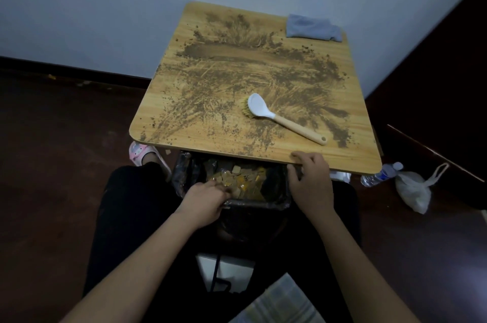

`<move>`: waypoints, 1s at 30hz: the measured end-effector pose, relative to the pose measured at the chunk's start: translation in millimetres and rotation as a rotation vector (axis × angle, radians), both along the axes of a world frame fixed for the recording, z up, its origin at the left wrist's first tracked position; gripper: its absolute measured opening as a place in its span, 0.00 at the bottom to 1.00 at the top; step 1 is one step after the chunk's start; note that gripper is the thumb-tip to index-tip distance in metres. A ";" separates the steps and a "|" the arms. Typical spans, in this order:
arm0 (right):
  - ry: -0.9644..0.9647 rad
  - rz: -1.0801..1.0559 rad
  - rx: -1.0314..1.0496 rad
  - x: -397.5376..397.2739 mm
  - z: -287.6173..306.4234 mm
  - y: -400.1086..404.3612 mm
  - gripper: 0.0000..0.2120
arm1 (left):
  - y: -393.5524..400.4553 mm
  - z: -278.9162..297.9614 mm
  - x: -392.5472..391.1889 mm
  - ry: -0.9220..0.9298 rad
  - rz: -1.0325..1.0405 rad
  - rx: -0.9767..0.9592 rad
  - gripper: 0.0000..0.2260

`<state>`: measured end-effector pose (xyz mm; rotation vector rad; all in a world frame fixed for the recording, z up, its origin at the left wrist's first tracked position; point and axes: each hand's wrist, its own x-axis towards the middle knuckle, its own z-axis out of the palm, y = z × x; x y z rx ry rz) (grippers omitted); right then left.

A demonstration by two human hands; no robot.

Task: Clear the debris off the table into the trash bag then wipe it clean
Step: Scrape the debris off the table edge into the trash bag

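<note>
Right hand (311, 180) gripping near bench (350, 156) edge, likely steadying. Left hand (204, 197) curled on trash bag (274, 188) rim, holding it under edge for sweepings. Dirt (224, 80) spread across bench; brush (266, 112) lying near right; cloth (312, 27) far right, unused.

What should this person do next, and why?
Probably lift the right hand from the table edge and pick up the brush. Brown dirt is spread across the top, the brush lies unheld, and the left hand holds the trash bag open below the near edge.
</note>
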<state>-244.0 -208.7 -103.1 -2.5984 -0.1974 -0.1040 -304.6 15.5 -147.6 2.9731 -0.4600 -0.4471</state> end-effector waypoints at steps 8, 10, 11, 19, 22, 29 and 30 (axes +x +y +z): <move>0.352 -0.218 0.167 -22.8 -9.9 2.3 0.25 | -1.5 5.3 -21.9 -0.022 -0.018 -0.019 0.16; 0.437 -0.223 0.168 -27.0 -13.0 2.7 0.26 | 0.1 6.6 -30.8 -0.037 -0.024 -0.045 0.17; 0.487 -0.212 0.156 -28.3 -15.0 2.9 0.28 | 0.9 7.1 -34.4 -0.051 -0.033 -0.052 0.17; 0.585 -0.179 0.138 -36.6 -25.3 4.4 0.07 | 4.4 17.4 -57.3 -0.070 -0.082 -0.026 0.14; 0.626 -0.183 0.111 -38.2 -24.2 6.1 0.08 | 3.3 25.3 -60.5 -0.127 -0.126 -0.035 0.13; 0.598 -0.171 0.091 -47.8 -24.4 6.1 0.09 | 8.2 12.1 -60.6 0.053 -0.060 0.008 0.17; 0.590 -0.170 0.093 -49.1 -24.5 5.6 0.09 | 9.9 12.0 -59.7 0.105 -0.040 -0.009 0.18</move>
